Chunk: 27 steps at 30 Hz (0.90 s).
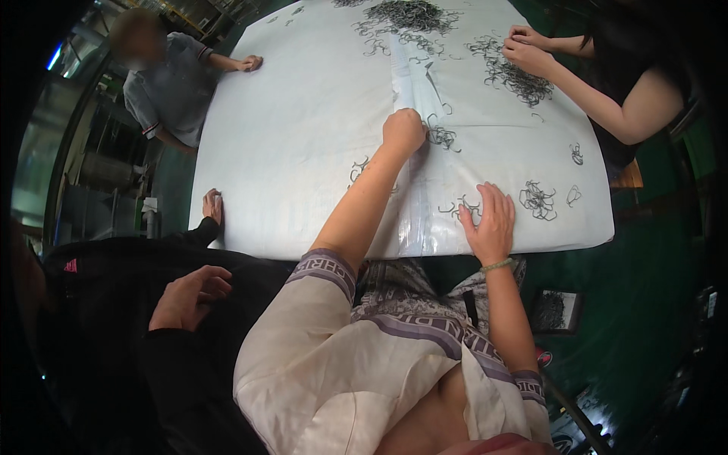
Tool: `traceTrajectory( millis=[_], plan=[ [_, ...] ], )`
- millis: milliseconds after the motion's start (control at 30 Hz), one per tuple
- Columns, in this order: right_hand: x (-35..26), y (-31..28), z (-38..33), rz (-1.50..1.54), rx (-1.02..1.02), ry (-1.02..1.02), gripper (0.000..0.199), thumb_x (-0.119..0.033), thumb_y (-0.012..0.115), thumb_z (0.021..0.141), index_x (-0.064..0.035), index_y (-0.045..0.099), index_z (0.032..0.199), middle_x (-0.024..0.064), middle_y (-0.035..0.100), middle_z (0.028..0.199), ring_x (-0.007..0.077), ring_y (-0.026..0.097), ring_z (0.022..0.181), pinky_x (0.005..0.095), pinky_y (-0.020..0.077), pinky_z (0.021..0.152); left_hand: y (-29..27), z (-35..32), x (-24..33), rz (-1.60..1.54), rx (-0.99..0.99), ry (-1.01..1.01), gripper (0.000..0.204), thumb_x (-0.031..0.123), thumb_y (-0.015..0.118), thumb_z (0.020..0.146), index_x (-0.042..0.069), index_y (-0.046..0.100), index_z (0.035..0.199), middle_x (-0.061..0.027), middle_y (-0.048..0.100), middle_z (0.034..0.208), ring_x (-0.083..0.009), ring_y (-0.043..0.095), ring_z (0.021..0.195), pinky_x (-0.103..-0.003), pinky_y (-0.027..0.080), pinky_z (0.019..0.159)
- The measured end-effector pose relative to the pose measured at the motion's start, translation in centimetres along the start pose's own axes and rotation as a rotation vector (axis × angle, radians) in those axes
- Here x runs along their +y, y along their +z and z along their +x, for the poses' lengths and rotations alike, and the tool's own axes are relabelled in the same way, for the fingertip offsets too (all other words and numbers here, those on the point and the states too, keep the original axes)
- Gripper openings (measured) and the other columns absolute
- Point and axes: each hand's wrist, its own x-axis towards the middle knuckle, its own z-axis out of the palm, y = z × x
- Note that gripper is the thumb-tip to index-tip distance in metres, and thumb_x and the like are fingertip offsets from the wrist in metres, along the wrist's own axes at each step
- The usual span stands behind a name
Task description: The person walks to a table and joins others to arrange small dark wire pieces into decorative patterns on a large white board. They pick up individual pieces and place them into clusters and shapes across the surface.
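Observation:
My left hand (404, 132) reaches out over the white-covered table (296, 114), its fingers curled closed. What its fingers hold, if anything, is hidden behind the hand. A small tangle of dark curved wire pieces (441, 137) lies right beside its fingers. More such wire pieces (359, 173) show on the cover past my left forearm. My right hand (493, 224) rests near the table's close edge with fingers stretched out, next to a few loose wire pieces (460, 207). To its right lies a looser cluster of wire pieces (538, 200).
A large heap of wire pieces (409, 15) sits at the far side. A co-worker's hands (528, 51) handle another pile (523, 82) at right. Other people stand left, one hand (248, 64) on the table. Clear tape (415, 220) runs across the cover. A tray (556, 311) lies lower right.

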Motion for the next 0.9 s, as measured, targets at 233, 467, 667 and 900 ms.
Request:
traceTrajectory(
  millis=[233,467,667,900],
  plan=[
    [0.1,-0.3,0.0,-0.004,0.013,0.011,0.046,-0.028,0.062,0.082,-0.0026,0.05,0.118,0.0151,0.053,0.121,0.0308,0.046,0.117,0.047,0.0287,0.104,0.2,0.6,0.3,0.131,-0.034,0.138,0.012,0.015,0.065,0.069,0.003,0.068,0.072,-0.0181,0.066,0.078,-0.0346,0.064,0.072,-0.042,0.052,0.066],
    [0.0,0.1,0.0,0.0,0.042,0.017,0.044,-0.029,0.061,0.082,-0.0023,0.05,0.116,0.0151,0.054,0.118,0.0302,0.047,0.116,0.0466,0.03,0.103,-2.5,-1.5,-2.1,-0.187,-0.104,0.23,0.01,0.011,0.066,0.071,0.003,0.067,0.076,-0.0135,0.066,0.073,-0.0267,0.064,0.071,-0.034,0.051,0.065],
    [0.3,0.1,-0.1,-0.021,0.042,0.023,0.043,-0.029,0.06,0.083,-0.002,0.05,0.116,0.015,0.054,0.118,0.0306,0.047,0.116,0.0465,0.0303,0.103,-4.1,-4.5,-2.8,-1.31,-0.44,-0.078,0.008,0.008,0.063,0.084,0.0,0.062,0.088,-0.0034,0.062,0.076,-0.0124,0.056,0.069,-0.024,0.045,0.063],
    [0.2,0.2,0.0,-0.016,0.041,0.011,0.043,-0.028,0.059,0.084,-0.0018,0.05,0.117,0.0151,0.054,0.118,0.0308,0.048,0.115,0.0467,0.0308,0.102,-4.9,-6.0,-2.5,-1.572,-0.499,-0.078,0.009,0.006,0.064,0.084,-0.001,0.061,0.088,-0.0071,0.061,0.079,-0.0123,0.055,0.069,-0.025,0.045,0.064]
  ],
)
